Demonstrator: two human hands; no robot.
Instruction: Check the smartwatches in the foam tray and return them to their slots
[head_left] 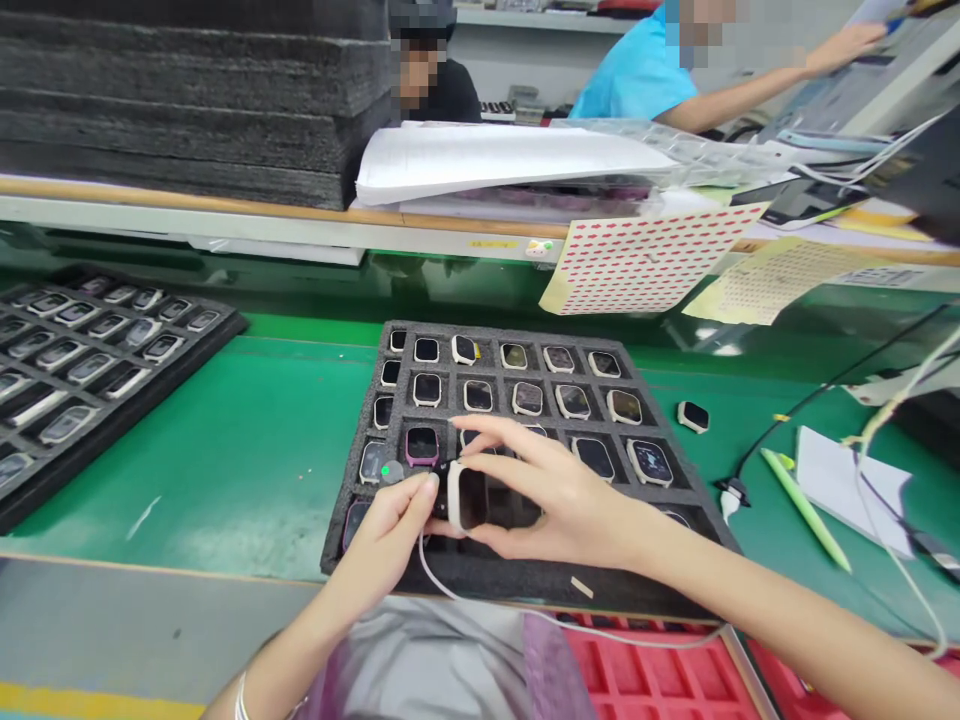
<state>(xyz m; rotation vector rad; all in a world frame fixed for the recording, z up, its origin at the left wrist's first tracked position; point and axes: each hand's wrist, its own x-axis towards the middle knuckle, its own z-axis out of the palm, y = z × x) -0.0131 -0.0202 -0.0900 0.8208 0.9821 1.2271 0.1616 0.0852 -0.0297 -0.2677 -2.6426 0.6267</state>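
Right hand (pixel 555 500) clamps a white watch (pixel 466 496) just above the foam tray (pixel 525 585)'s near edge, while the left hand (pixel 394 530) pinches the cable (pixel 450 585) plug against it. Most pockets already hold watches, few look empty

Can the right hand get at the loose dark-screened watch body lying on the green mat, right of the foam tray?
Probably yes, but not freely: the right hand is holding a white-cased watch. The loose watch body lies uncovered on the green mat.
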